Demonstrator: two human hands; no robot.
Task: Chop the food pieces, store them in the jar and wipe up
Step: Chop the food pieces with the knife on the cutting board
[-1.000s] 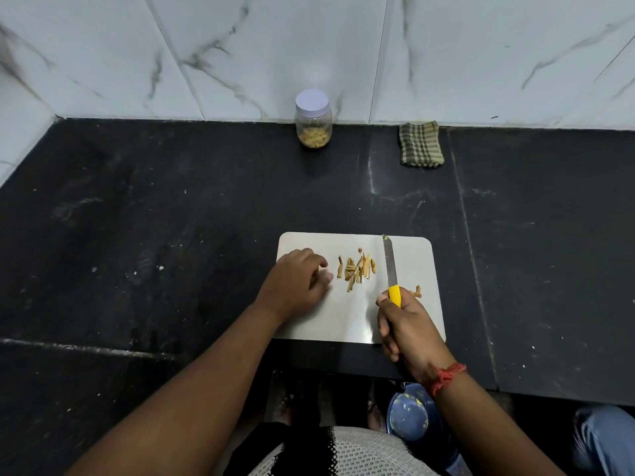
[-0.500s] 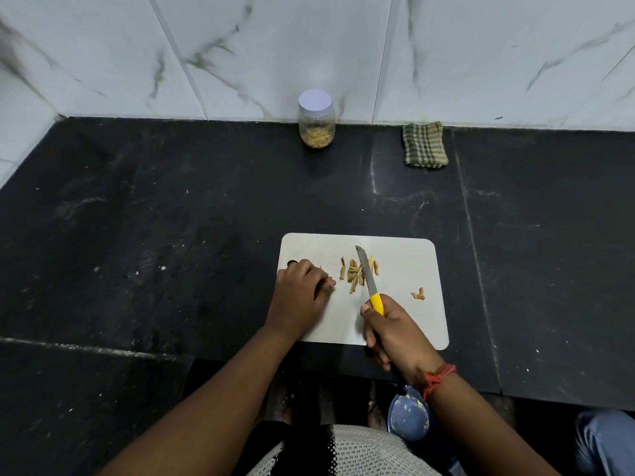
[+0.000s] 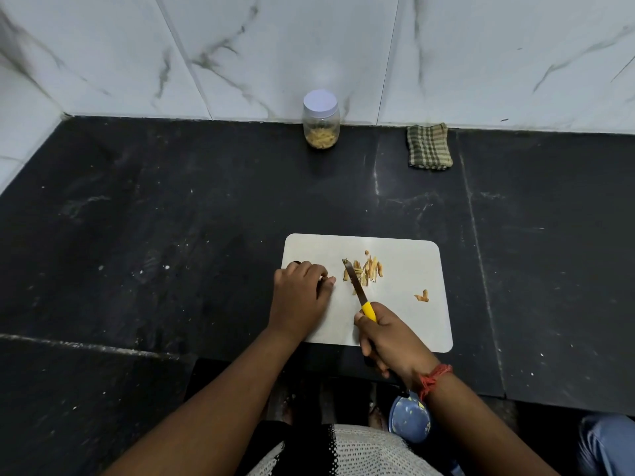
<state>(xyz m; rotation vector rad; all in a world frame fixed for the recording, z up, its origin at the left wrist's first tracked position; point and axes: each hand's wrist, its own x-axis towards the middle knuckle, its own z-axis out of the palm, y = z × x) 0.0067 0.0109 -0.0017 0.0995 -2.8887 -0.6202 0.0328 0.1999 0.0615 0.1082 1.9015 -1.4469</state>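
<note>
A white cutting board [image 3: 405,324] lies on the black counter. A small heap of tan food strips [image 3: 367,271] sits at its middle, and one stray piece [image 3: 422,296] lies to the right. My right hand [image 3: 391,338] grips the yellow handle of a knife [image 3: 357,286], whose blade slants up-left through the left side of the heap. My left hand [image 3: 302,297] rests with curled fingers on the board's left edge, just left of the heap, holding nothing that I can see. A clear jar [image 3: 321,120] with a white lid and some food inside stands at the wall.
A folded green checked cloth [image 3: 429,146] lies by the wall, right of the jar. White marble tiles back the black counter [image 3: 171,235]. A blue plate [image 3: 409,419] shows below the counter's front edge, near my right wrist.
The knife has swung from the right of the heap leftward, its blade now slanting across the heap's left side. My right hand shifted left with it. My left hand stays on the board's left edge.
</note>
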